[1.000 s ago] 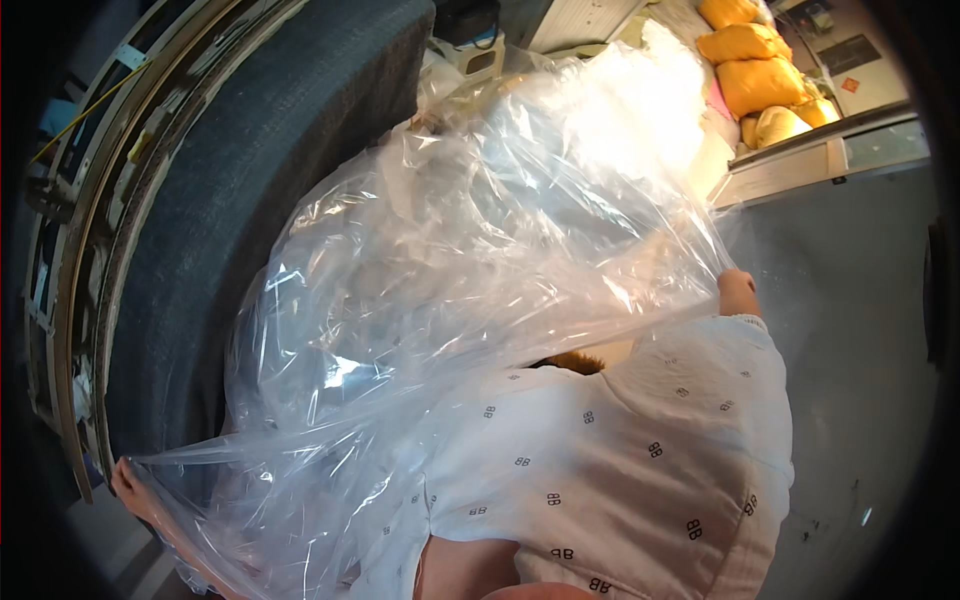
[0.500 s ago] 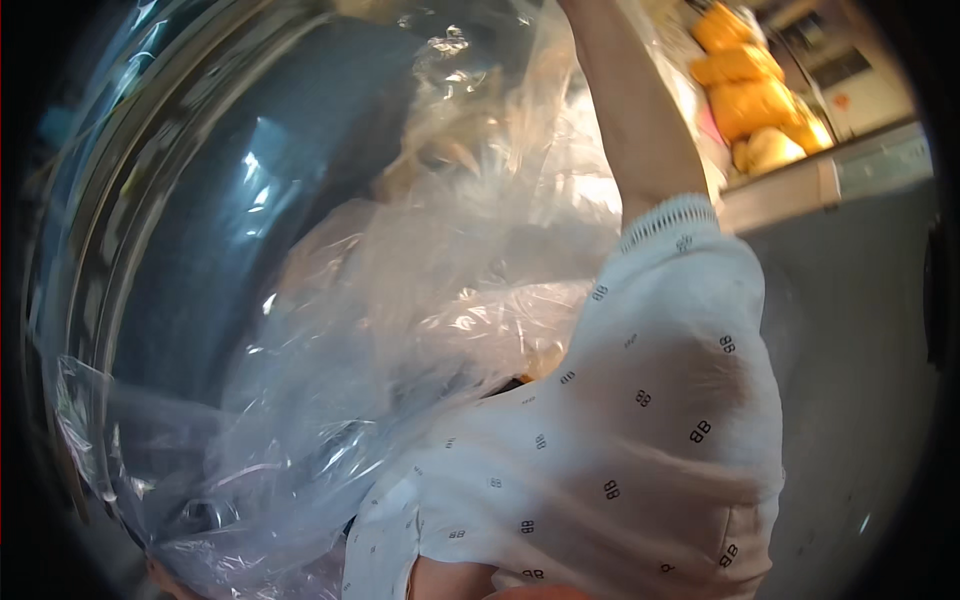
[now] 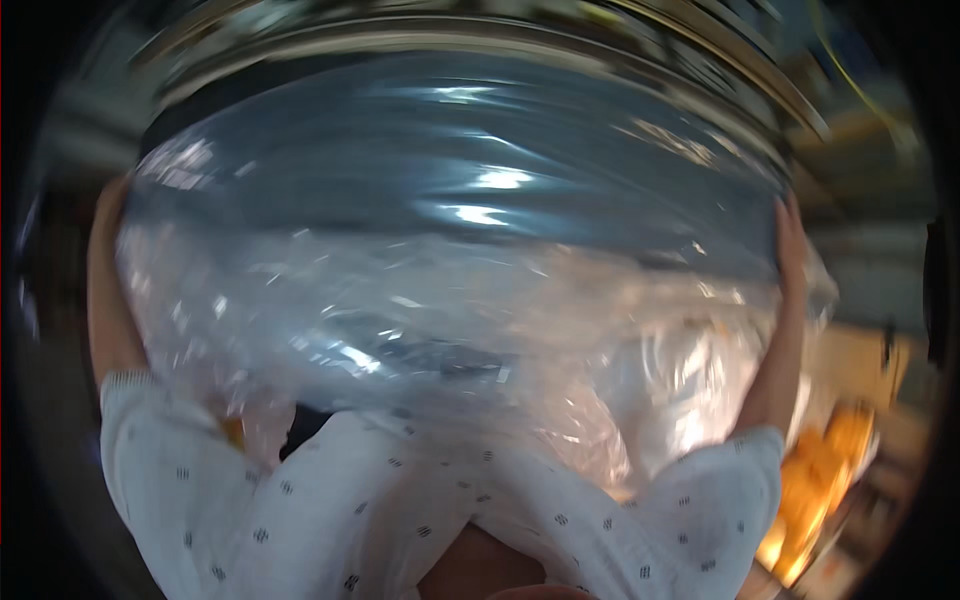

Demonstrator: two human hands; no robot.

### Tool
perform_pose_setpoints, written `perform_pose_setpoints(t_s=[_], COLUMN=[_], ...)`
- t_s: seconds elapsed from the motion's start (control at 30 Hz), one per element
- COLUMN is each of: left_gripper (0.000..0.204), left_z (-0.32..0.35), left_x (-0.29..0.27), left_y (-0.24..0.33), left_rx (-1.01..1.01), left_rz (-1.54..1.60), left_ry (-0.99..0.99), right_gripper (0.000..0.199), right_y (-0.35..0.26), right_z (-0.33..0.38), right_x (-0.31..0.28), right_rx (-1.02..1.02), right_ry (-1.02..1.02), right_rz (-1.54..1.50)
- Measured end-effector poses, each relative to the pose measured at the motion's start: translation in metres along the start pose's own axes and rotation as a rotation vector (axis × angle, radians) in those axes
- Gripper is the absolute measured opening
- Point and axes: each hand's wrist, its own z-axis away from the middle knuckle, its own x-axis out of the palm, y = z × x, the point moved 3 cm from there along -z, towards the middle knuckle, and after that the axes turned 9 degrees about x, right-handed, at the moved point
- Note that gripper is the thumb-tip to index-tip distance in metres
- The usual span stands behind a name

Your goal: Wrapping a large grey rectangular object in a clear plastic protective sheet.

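Note:
A wide bundle (image 3: 600, 200) stretches across in front of my chest. It is glossy dark blue-grey at the far side, and loose, crumpled clear plastic film (image 3: 400, 300) covers its near part. My left hand (image 3: 112, 205) holds the bundle's left end, with its fingers mostly hidden at the edge. At the opposite end my right hand (image 3: 790, 235) grips the side, its fingers lying along the film and blurred. Both arms are spread wide, and the film's near folds rest against my white patterned shirt. What the bundle contains cannot be made out.
Long rail-like edges (image 3: 480, 40) run across just beyond the bundle. Orange-yellow packages (image 3: 820, 480) are piled at the lower right, near a tan box-like surface (image 3: 855, 365). A thin yellow cord (image 3: 850, 75) hangs at the upper right.
My view has swung round, so the bundle now lies level across it. The orange packages have shifted from upper right to lower right. Both hands now show at the bundle's ends.

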Motion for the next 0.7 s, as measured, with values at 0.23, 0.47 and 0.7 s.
perform_pose_setpoints(t_s=[0.23,0.47,0.7], left_gripper=[0.035,0.017,0.025], left_z=[0.038,0.048,0.024], left_x=[0.115,0.137,0.130], left_y=[0.107,0.144,0.110], left_rx=[0.404,0.410,0.290], left_rz=[-0.026,0.221,0.177], left_ry=[0.753,0.918,0.867], right_gripper=[0.048,0.020,0.026], right_y=[-0.064,-0.376,-0.621], right_z=[-0.058,0.045,0.273], right_x=[-0.009,0.104,0.210], right_rx=[0.019,-0.542,-1.158], right_ry=[0.045,-0.278,-0.271], right_rz=[0.627,-0.236,-0.588])
